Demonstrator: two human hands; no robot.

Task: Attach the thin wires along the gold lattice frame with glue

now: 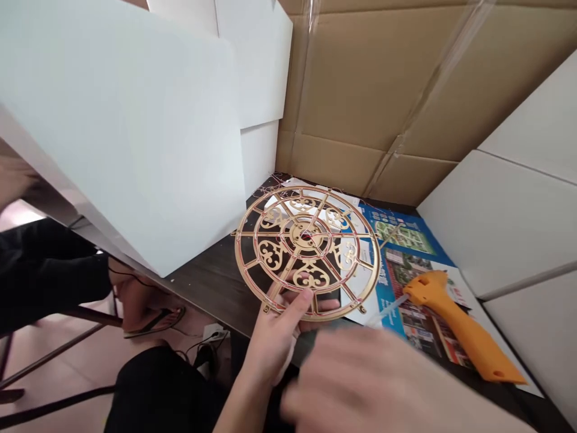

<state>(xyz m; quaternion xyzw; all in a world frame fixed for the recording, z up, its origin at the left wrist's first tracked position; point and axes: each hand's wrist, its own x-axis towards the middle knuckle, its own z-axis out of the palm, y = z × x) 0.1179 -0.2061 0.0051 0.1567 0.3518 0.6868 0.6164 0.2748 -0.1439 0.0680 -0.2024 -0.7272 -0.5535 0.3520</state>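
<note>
A round gold openwork frame (306,233) with scroll ornaments and thin red wires along its rings is held above the dark table. My left hand (282,325) grips its near edge, thumb on top and fingers underneath. Closer to the camera, my right hand (360,376) is smeared by motion, below and to the right of the frame. Its fingers are too blurred to make out. An orange glue gun (464,325) with a pale glue stick lies to the right on printed blue sheets (410,258).
White panels (126,120) stand at the left and more white panels (527,222) at the right. A cardboard wall (378,78) closes the back. Loose red wires (273,185) lie behind the frame. Another person's foot (139,307) shows below the dark table (211,282).
</note>
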